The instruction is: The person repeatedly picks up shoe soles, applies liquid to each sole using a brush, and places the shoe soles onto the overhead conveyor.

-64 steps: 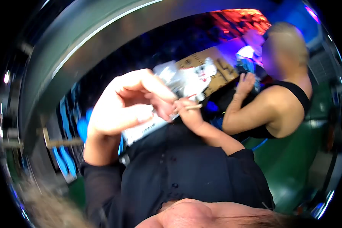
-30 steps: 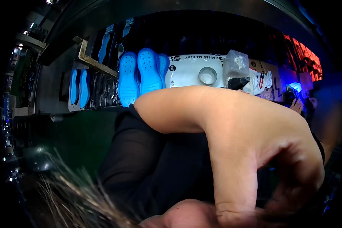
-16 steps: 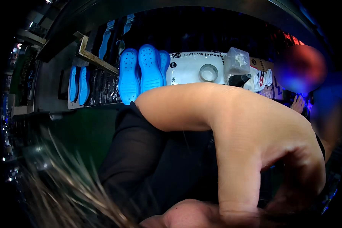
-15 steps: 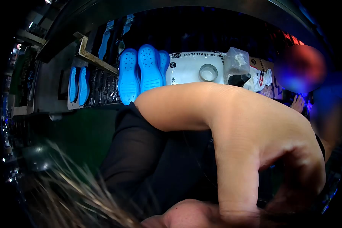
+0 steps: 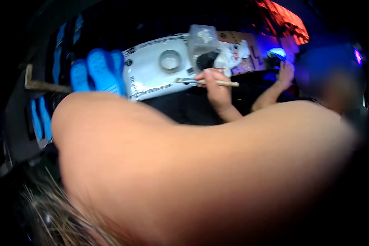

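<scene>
My right hand (image 5: 216,90) is closed on the wooden handle of a brush (image 5: 229,83); its bristles point left over the front edge of a white printed sheet (image 5: 141,74). On that sheet sits a round, shallow dish (image 5: 170,61). Behind my right hand are a black object (image 5: 206,60), a clear plastic container (image 5: 202,37) with white bits in it, and a crumpled white cloth (image 5: 235,57). My left hand and arm (image 5: 192,168) fill the lower view, blurred and very near the camera; the fingers are not visible.
Blue shoe soles (image 5: 100,71) stand left of the sheet, and narrower blue pieces (image 5: 41,117) lie farther left beyond a metal bracket (image 5: 45,85). Cardboard (image 5: 250,45) lies behind the cloth. At the right, a co-worker's hand (image 5: 286,76) is near a bluish light.
The view has shifted, and bench items appear farther left. My left arm looks larger and nearer, with its fingers out of sight. My right hand with the brush, previously hidden, now shows.
</scene>
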A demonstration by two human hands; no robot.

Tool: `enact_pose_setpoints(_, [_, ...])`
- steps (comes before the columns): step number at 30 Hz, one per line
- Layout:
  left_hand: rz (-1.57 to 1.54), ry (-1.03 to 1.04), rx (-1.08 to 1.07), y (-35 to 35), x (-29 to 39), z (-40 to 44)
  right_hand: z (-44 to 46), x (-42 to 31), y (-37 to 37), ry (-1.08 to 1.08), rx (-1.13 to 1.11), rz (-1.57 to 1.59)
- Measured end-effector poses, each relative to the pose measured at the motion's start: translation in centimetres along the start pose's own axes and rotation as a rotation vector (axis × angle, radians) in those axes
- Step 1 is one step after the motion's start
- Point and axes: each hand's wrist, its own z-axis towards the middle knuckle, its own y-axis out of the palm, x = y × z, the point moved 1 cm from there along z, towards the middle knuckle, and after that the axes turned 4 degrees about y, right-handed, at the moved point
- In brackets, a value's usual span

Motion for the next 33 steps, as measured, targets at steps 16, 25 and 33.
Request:
enact_pose_setpoints(16, [0.112, -0.484, 0.078, -3.8, 2.2, -3.7, 0.3, 0.3, -1.0, -0.085, -0.034, 0.116])
enact_pose_setpoints(25, [0.437, -0.219, 0.003, -1.9, 4.2, -1.5, 0.2, 0.4, -0.1, -0.060, -0.008, 0.156])
enact_pose_setpoints(33, [0.445, -0.120, 0.057, -1.7, 2.4, -2.1, 0.3, 0.9, -1.1, -0.040, -0.001, 0.166])
